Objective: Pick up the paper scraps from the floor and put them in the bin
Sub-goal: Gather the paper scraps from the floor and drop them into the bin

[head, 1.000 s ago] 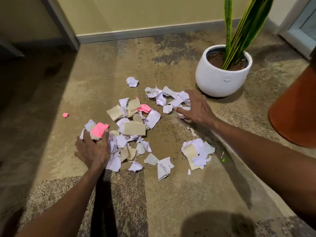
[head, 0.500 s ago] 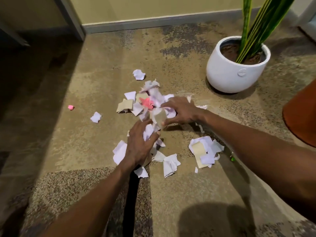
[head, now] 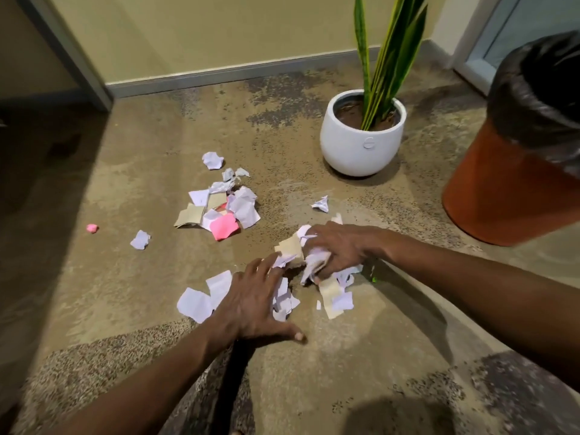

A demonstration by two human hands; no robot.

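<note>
White, tan and pink paper scraps lie scattered on the speckled floor. My right hand (head: 340, 246) is closed over a bunch of scraps (head: 309, 262) in the middle of the view, pressed against the floor. My left hand (head: 254, 301) lies flat with fingers spread on white scraps (head: 204, 298) just left of it. A second heap (head: 219, 210) with a pink piece lies farther away. An orange bin (head: 508, 189) with a black liner stands at the right edge.
A white pot (head: 361, 146) with a tall green plant stands beyond my right hand, left of the bin. Single scraps lie apart: a pink ball (head: 92, 228), a white piece (head: 140, 239), another (head: 320, 203). A wall and skirting close the far side.
Both hands have slid toward me and to the right, dragging scraps into a bunch under my right hand. The view has tilted up, so the bin's lined top now shows.
</note>
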